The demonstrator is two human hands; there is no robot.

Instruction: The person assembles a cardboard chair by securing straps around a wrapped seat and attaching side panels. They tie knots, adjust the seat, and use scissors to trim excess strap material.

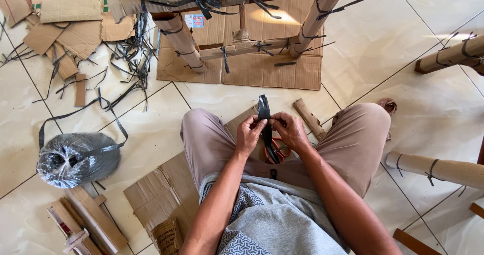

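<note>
- Sitting on a tiled floor, a person pinches a black plastic strip (264, 115) upright above their lap.
- Left hand (248, 134) and right hand (289, 130) both grip it.
- Orange-handled scissors (276, 150) lie just below.

Left hand (248, 134) and right hand (289, 130) pinch a black plastic strip (264, 115) above orange-handled scissors (276, 151); black strip roll (78, 159) on floor (423, 99).

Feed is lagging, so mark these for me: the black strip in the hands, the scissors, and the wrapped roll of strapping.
black strip (263, 106), head view, upper free end.
scissors (278, 150), head view, orange handle.
roll of strapping (75, 159), head view, plastic-wrapped side.
</note>
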